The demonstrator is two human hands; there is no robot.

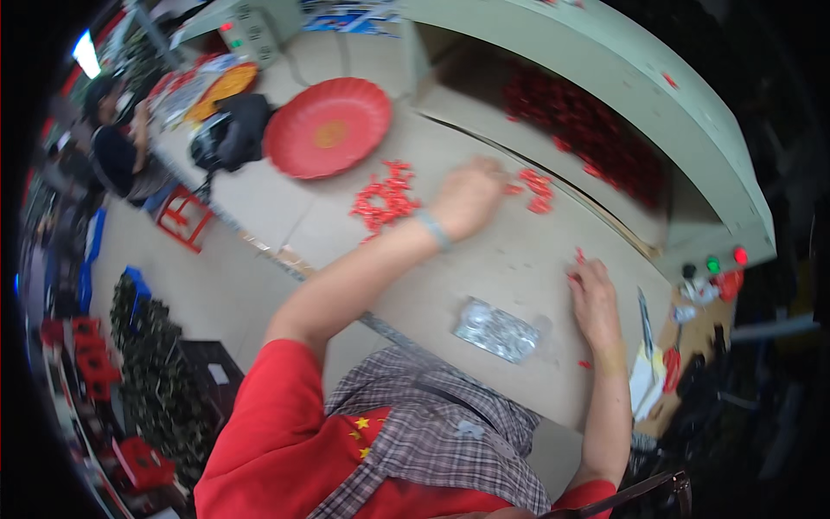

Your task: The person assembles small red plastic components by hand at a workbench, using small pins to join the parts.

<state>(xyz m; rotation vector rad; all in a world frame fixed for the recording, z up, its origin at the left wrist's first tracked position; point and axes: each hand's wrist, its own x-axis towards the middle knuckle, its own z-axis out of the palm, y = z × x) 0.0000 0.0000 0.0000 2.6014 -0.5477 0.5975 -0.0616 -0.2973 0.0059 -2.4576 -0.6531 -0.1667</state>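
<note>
My left hand, a band around its wrist, reaches across the worktable and is smeared by motion. Its fingers are at a small group of red pieces, and whether they hold one cannot be made out. Another loose pile of small red pieces lies to the left of that wrist. On the right, my right hand is closed, pinching a small red piece that sticks up from the fingertips. Between my forearms lies a shiny silver flat packet.
A red scalloped dish stands at the far left beside a black bag. A pale green machine housing with a red heap inside spans the back. Red-handled scissors lie right. A person sits across the aisle.
</note>
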